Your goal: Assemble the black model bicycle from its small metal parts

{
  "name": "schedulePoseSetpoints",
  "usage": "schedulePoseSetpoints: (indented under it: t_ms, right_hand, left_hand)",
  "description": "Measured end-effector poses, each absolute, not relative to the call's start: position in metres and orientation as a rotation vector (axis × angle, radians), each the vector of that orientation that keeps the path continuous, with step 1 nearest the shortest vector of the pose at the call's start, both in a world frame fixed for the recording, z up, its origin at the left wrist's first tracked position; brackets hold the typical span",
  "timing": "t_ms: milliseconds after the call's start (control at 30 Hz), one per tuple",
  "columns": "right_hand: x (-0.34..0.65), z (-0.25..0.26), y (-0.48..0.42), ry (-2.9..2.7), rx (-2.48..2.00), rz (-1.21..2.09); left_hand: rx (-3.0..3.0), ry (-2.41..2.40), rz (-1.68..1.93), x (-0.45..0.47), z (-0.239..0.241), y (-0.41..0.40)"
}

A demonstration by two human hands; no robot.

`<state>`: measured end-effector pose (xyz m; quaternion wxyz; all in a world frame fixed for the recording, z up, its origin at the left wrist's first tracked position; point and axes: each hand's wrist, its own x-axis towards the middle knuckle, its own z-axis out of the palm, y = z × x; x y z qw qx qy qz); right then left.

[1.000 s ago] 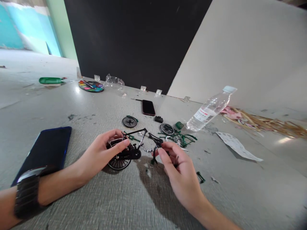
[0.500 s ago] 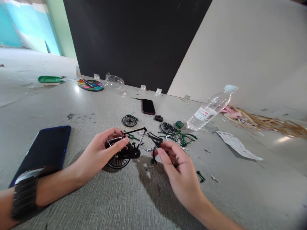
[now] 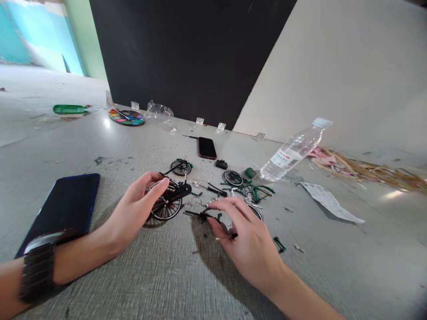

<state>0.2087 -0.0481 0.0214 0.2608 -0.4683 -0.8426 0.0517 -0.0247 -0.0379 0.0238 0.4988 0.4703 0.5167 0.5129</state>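
My left hand (image 3: 138, 206) is closed on the rear half of a black miniature bicycle (image 3: 171, 198), whose spoked wheel rests on the grey table (image 3: 167, 275). My right hand (image 3: 245, 240) hovers low with its fingers arched and apart. Its thumb and forefinger tips are at a small black fork-like part (image 3: 200, 215) lying on the table. A second spoked wheel (image 3: 256, 212) shows partly behind its fingers. A black band (image 3: 36, 271) sits on my left wrist.
Two loose wheels (image 3: 181, 167) (image 3: 232, 178) and green parts (image 3: 256, 193) lie beyond my hands. A blue phone (image 3: 63, 209) lies left, a dark phone (image 3: 207, 148) further back. A tilted water bottle (image 3: 293, 153), a paper slip (image 3: 330, 203), straw (image 3: 367, 171) and a paint palette (image 3: 126, 118) are around.
The bicycle has come apart at the front. My left hand swung the rear half up and back. My right hand let go, dropped toward the table and spread over the small black part.
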Motion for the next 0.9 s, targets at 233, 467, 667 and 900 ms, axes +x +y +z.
schedulePoseSetpoints:
  t_ms: [233,467,667,900]
  right_hand:
    - [0.218,0.033,-0.04,-2.183,-1.312,0.05]
    - [0.234,0.043,-0.026,-2.281,-1.343,0.127]
    - [0.237,0.031,-0.024,-2.451,-1.422,0.175]
    - [0.239,0.029,-0.021,-2.497,-1.488,0.141]
  left_hand:
    - [1.127,1.234,1.239,-0.025,0.023,-0.037]
    - [1.114,1.318,1.266,-0.023,0.025,-0.038]
    - [1.059,1.335,1.334,-0.024,0.023,-0.039]
    - [1.084,1.38,1.418,-0.025,0.031,-0.039]
